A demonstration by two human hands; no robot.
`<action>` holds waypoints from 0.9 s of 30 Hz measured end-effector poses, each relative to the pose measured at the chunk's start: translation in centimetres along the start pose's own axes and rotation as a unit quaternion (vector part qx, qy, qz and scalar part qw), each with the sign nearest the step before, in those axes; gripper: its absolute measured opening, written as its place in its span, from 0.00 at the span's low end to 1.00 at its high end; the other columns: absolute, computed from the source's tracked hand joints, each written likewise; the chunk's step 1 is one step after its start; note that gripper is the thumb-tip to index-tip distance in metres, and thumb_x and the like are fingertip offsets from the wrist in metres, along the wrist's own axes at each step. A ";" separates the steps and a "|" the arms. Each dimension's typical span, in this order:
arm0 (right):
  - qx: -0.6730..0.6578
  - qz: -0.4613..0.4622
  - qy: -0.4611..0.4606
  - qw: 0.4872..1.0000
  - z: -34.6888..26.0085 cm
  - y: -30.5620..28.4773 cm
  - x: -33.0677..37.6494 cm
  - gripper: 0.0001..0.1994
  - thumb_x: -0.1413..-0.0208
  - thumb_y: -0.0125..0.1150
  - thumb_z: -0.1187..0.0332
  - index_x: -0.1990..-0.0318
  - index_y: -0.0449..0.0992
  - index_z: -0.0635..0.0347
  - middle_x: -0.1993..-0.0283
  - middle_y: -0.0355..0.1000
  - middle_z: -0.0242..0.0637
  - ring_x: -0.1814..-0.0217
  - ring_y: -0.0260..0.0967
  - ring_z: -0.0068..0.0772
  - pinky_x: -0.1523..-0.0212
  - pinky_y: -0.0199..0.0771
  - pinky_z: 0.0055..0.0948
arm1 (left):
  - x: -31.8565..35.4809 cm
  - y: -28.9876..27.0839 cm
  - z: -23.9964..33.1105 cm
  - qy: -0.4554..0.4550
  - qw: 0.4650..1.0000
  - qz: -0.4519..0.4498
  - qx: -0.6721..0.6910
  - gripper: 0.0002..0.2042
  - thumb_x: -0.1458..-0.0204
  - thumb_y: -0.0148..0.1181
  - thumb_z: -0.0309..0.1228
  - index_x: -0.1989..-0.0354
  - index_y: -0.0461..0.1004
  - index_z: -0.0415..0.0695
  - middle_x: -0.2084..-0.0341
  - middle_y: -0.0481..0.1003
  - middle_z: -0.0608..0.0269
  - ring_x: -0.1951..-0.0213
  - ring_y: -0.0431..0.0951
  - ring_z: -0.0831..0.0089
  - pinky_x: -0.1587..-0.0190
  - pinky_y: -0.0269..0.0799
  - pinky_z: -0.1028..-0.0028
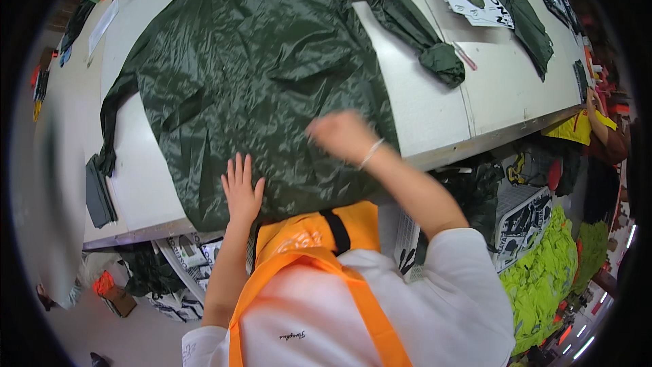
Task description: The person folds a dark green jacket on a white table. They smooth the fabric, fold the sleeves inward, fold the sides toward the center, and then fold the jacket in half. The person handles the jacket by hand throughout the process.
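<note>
Both hands, left hand (242, 190) and right hand (343, 134), press dark green raincoat (258, 75) near table edge (435, 156).

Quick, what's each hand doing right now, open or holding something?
Left hand: open, flat on the dark green raincoat.
Right hand: on the raincoat, blurred; cannot tell whether it grips.
</note>
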State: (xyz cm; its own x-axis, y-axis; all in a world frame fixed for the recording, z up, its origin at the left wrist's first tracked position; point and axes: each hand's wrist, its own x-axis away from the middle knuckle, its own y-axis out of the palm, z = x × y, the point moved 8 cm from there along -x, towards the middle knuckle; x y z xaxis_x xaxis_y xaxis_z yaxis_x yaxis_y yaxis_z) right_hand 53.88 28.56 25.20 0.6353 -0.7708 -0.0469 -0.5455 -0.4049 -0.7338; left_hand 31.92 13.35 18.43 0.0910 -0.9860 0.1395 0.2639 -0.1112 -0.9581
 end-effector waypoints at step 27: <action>-0.072 0.330 0.240 0.910 36.4 -24.2 -6.4 0.22 0.43 0.59 0.63 0.48 0.66 0.72 0.59 0.71 0.38 0.66 0.67 0.22 0.65 0.71 0.20 | -8.4 -13.1 -20.9 -0.159 0.950 0.219 0.155 0.31 0.54 0.61 0.24 0.40 0.58 0.41 0.45 0.64 0.48 0.48 0.69 0.52 0.46 0.66 0.63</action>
State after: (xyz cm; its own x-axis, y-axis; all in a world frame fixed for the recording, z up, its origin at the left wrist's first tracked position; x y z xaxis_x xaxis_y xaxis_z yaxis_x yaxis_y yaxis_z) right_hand 82.91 61.21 18.61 -0.1511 -0.9814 -0.1182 -0.8101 0.1915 -0.5542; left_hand 7.67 20.54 24.58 0.5297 -0.8366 -0.1399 0.3997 0.3917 -0.8288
